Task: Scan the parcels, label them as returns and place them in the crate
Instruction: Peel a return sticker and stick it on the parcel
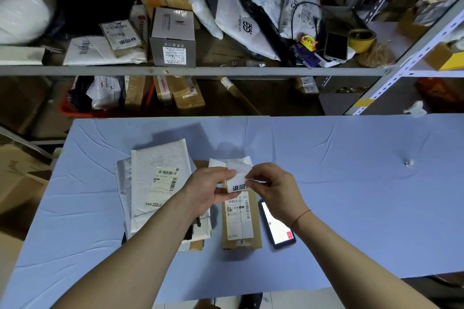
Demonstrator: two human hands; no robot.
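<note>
Overhead, both hands' fingers (232, 173) pinching a white sticker (238, 178) printed "退回".

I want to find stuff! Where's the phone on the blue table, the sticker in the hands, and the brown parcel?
phone (276, 226): head view, on its lit screen.
sticker (238, 184): head view, on its white face above the black print.
brown parcel (256, 218): head view, on the bare cardboard right of its label.

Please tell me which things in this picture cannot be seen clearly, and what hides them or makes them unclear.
- Return label, head view: part of its print is covered by the right hand.
- Brown parcel: its top is behind both hands; its label text is too small.
- Parcels under the white mailer: mostly covered by it and the left hand.
- Phone: screen content too small.
- Top-left corner: blurred.
</note>
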